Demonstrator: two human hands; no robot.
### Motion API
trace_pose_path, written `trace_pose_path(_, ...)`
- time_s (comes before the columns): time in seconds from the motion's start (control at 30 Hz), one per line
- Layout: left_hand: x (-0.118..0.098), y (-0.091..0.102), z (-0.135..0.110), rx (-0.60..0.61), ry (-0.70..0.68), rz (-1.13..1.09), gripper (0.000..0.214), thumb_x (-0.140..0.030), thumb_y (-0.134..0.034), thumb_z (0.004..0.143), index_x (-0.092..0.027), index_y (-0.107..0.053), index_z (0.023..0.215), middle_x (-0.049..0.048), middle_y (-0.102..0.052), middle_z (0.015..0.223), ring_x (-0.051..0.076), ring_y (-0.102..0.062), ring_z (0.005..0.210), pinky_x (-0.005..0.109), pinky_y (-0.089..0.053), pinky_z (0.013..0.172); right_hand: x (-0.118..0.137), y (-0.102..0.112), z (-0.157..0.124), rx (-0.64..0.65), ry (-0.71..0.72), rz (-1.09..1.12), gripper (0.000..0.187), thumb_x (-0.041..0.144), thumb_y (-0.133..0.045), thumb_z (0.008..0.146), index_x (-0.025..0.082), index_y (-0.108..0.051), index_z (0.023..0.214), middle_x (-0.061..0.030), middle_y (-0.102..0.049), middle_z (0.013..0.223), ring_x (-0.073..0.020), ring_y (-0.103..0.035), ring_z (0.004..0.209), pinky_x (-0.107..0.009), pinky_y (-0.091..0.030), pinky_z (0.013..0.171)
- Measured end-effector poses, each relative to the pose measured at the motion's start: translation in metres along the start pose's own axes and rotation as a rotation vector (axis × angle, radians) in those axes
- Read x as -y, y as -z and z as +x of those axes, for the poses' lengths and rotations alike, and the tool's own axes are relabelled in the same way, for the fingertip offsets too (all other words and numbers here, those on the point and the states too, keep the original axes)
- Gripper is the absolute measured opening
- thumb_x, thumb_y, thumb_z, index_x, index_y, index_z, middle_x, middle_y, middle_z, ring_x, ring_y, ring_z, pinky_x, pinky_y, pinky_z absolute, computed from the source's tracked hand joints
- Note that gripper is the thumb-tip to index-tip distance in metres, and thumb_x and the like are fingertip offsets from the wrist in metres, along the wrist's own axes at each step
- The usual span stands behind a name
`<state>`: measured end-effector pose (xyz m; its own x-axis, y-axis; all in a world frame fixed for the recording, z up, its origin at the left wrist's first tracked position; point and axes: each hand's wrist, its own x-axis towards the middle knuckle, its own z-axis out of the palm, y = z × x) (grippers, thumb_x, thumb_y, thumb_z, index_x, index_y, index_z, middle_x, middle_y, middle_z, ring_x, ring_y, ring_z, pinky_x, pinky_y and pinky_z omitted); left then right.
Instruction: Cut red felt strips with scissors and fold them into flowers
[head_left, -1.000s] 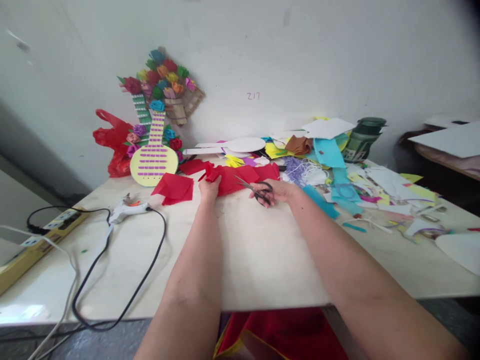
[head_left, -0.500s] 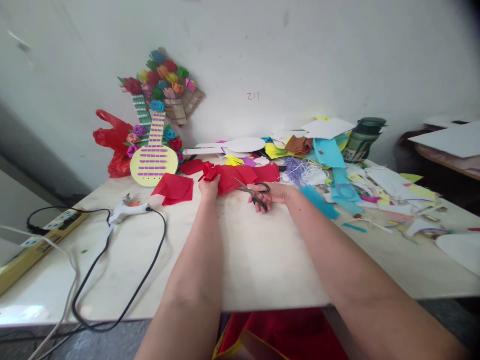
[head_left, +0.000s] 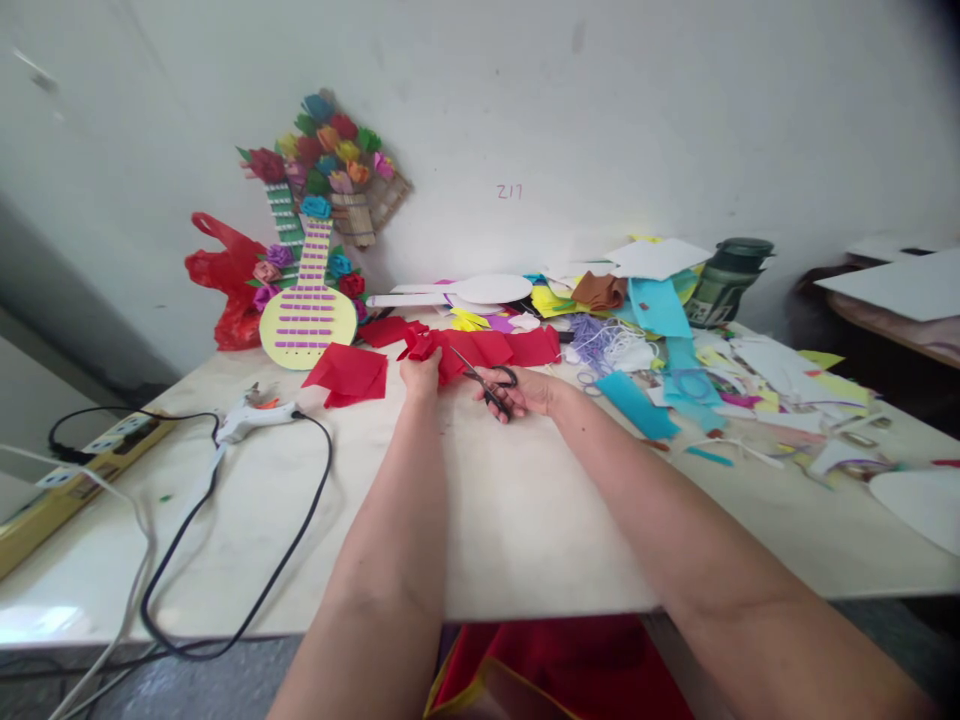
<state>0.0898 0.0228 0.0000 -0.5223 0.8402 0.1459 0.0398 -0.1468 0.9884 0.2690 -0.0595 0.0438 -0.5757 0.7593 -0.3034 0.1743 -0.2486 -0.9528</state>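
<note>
Folded red paper pieces (head_left: pixel 421 344) are pinched in my left hand (head_left: pixel 420 376), which is closed round their near edge. My right hand (head_left: pixel 519 393) is closed on a pair of scissors (head_left: pixel 491 388) with black handles. The blades point left toward the paper in my left hand; whether they touch it cannot be made out. Behind the scissors lies a strip of red paper (head_left: pixel 491 347) on the table. Left of my left hand is another loose stack of red paper (head_left: pixel 347 376).
A white glue gun (head_left: pixel 255 415) with a looping black cord and a yellow power strip (head_left: pixel 82 475) are at left. A yellow paper guitar (head_left: pixel 308 325) leans by paper flowers. Coloured scraps (head_left: pixel 787 370) cover the right side, with a green bottle (head_left: pixel 729 282) behind.
My right hand has moved left with the scissors, bringing the blades closer to the red paper. My left hand stays nearly where it was.
</note>
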Motion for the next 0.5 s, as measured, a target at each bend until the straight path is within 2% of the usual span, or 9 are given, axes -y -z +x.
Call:
trace_pose_path(0.3,0.0084,-0.0015,0.0036,-0.008,-0.021,-0.074,0.031,-0.026,-0.068,0.056,-0.014,-0.063,0.084,0.0061,-0.065,0.080,0.021,-0.062,0.080,0.031,-0.048,0.072,0.0015,-0.0037,-0.0008,-0.086,-0.009,0.039,0.049,0.062,-0.046,0.075,0.014,-0.052,0.082,-0.0013,-0.055,0.054,-0.0087,-0.053,0.041,-0.014,-0.022,0.027)
trace_pose_path(0.5,0.0048,-0.0013,0.0027,-0.030,0.006,-0.040,0.032,-0.024,-0.068,0.057,-0.015,-0.063,0.087,0.0047,-0.065,0.079,0.020,-0.062,0.080,0.030,-0.048,0.073,-0.0013,-0.0038,0.0026,-0.125,0.017,0.061,0.042,0.055,-0.046,0.079,0.013,-0.053,0.083,-0.0015,-0.055,0.054,-0.0083,-0.052,0.040,-0.014,-0.021,0.027)
